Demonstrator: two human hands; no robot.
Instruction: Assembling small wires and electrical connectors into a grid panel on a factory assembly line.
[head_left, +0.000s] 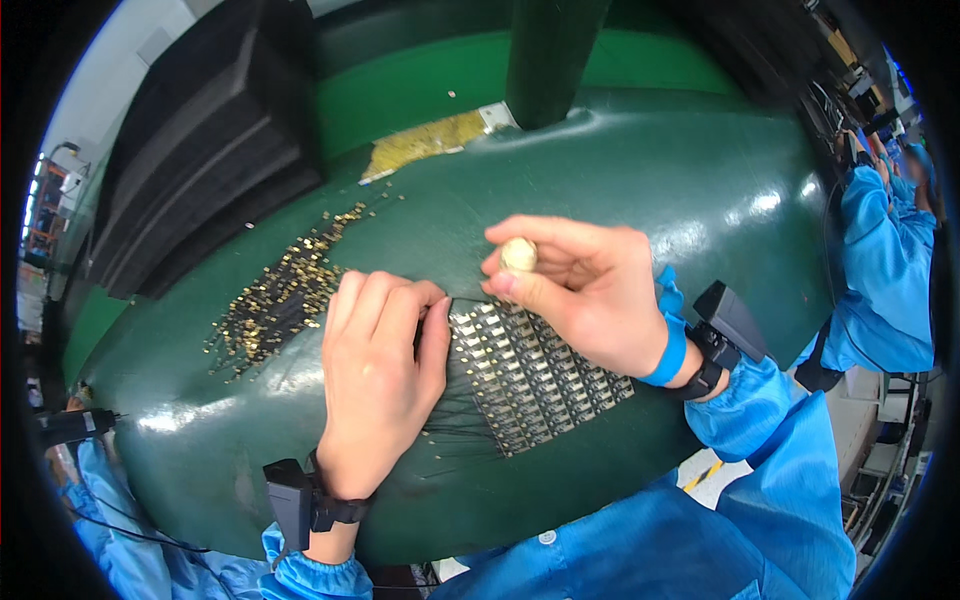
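My left hand (385, 355) is closed at the upper left corner of a panel of small circuit boards (545, 385). Thumb and forefinger pinch a thin black cable (468, 299) there, its end hidden by the fingers. Over the panel's upper right part, my right hand (590, 285) grips a small pale yellow thing with a round end (518, 254) between thumb and fingers. The rest of that thing is hidden in the hand. More black cables (462, 400) run out from the panel's left side onto the green mat.
Left of my left hand lies a heap of short black cables with gold-coloured ends (285, 290). A black stepped block (215, 140) stands at the far left, a dark post (550, 60) at the back beside yellow tape (425, 143). Another person's blue sleeve (875, 250) shows at right.
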